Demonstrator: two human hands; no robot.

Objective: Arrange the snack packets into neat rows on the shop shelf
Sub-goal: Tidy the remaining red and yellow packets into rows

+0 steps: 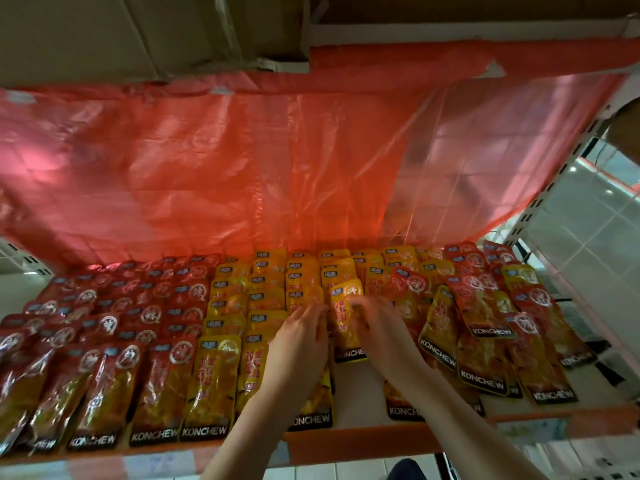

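Observation:
Red snack packets (104, 327) lie in overlapping rows on the left of the shelf (360, 386). Yellow packets (239, 299) fill the middle in rows. On the right, red and yellow packets (485, 323) lie mixed and tilted. My left hand (301, 336) and my right hand (377, 327) meet at one yellow packet (346, 320) in the middle row. Both sets of fingers pinch its sides; the motion blur hides the fingertips.
A red plastic sheet (242, 168) hangs behind the packets. Cardboard boxes (138, 29) sit on the shelf above. The orange front lip (346, 441) runs below my forearms. A white perforated upright (540, 202) and tiled floor lie to the right.

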